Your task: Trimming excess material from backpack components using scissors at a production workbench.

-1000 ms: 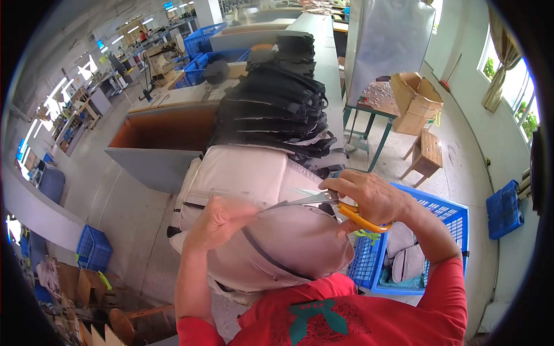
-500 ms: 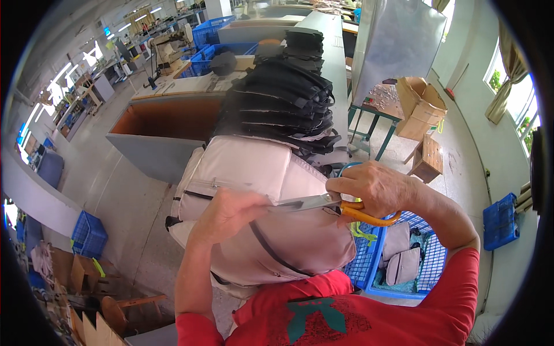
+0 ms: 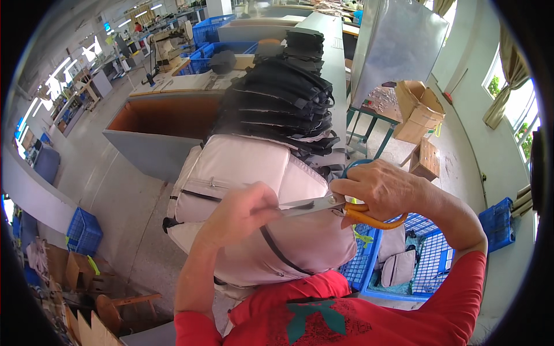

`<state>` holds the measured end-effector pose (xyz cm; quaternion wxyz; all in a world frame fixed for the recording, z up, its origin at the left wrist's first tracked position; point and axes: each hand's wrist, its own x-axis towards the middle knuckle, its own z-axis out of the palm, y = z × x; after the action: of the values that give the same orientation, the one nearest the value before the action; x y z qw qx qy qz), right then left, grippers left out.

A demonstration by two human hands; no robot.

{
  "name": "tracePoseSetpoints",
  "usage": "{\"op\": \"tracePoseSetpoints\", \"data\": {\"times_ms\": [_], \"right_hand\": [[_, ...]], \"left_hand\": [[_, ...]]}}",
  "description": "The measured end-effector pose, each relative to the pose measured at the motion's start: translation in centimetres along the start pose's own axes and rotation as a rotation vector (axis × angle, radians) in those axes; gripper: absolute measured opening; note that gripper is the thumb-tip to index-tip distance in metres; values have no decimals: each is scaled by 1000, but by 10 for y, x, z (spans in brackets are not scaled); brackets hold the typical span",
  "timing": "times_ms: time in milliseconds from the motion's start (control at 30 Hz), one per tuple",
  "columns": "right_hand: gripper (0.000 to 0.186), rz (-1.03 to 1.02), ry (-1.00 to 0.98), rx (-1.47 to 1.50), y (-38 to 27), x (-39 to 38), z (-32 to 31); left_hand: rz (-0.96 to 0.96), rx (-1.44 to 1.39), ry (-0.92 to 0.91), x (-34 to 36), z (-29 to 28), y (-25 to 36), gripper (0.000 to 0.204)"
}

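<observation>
My right hand [image 3: 378, 187] grips a pair of scissors [image 3: 307, 206], its fingers through the handles, one orange and one teal. The blades point left over a beige fabric bag [image 3: 309, 242] with dark zip lines, which rests against my front. At the blade tips my left hand [image 3: 248, 210] is pinched closed. What lies between its fingers is hidden and partly blurred. Behind the hands, the bag's pale panel [image 3: 245, 161] reaches up to a pile of black fabric pieces with straps [image 3: 280, 101].
On the right, a blue plastic crate [image 3: 398, 297] holds small beige pouches [image 3: 398, 268]. Further off stand a wooden stool [image 3: 425, 160], a cardboard box [image 3: 418, 115] and a green-legged table [image 3: 378, 115]. A grey open-topped bin [image 3: 150, 150] is at the left.
My left hand has shifted slightly right and up. The scissors and right hand have moved a little to the right, with the blades still at the left fingers.
</observation>
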<state>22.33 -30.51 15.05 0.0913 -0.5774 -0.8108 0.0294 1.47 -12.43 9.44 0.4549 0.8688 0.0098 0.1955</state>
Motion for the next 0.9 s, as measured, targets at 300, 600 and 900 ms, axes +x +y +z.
{"op": "tracePoseSetpoints", "data": {"times_ms": [300, 600, 900], "right_hand": [[36, -31, -95, -254, 3, -11, -15], [34, 261, 135, 482, -2, 8, 11], [44, 410, 234, 706, 16, 1, 57]], "left_hand": [[-182, -38, -98, 4, 2, 5, 25], [-219, -34, -51, 8, 9, 2, 24], [-235, 251, 448, -79, -22, -48, 40]]}}
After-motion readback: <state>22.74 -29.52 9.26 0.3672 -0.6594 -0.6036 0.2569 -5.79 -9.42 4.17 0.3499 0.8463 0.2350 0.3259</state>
